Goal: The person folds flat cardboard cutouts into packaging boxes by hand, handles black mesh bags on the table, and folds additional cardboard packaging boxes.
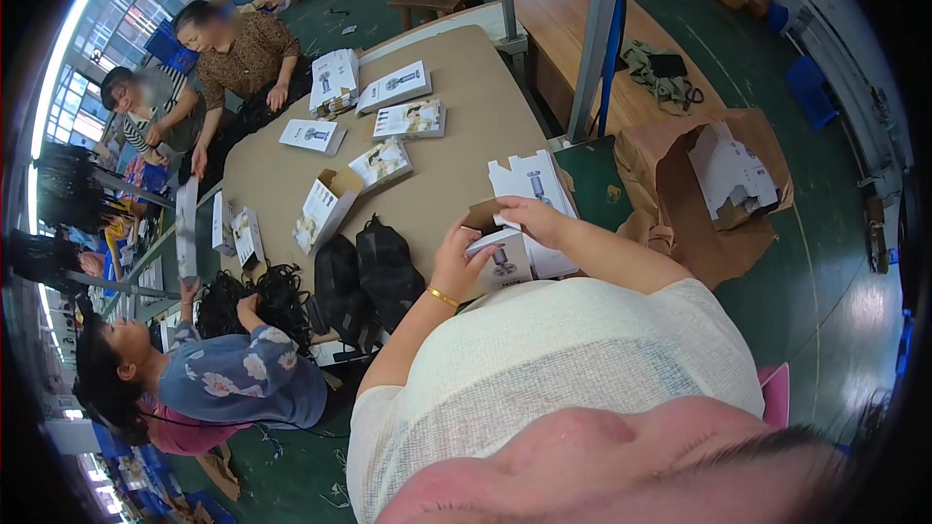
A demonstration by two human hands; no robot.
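A white cardboard box (505,264) with a printed picture of a grey device is between my hands, its brown inside showing at the top. My left hand (456,258) grips its left side, with a gold bracelet on that wrist. At the upper edge my right hand (536,219) has its fingers closed on a white flap. Flattened white cartons (540,180) lie just beyond and to the right of the box, partly under my right forearm. Left of my left hand rest two black pouches (388,274), side by side.
Several white boxes (400,87) are spread over the brown-covered table (456,68). A co-worker in a blue flowered top (243,374) sits at left near black hair bundles (282,296). Two more people stand beyond. To my right is an open brown carton (650,160); a metal post (590,39) rises behind.
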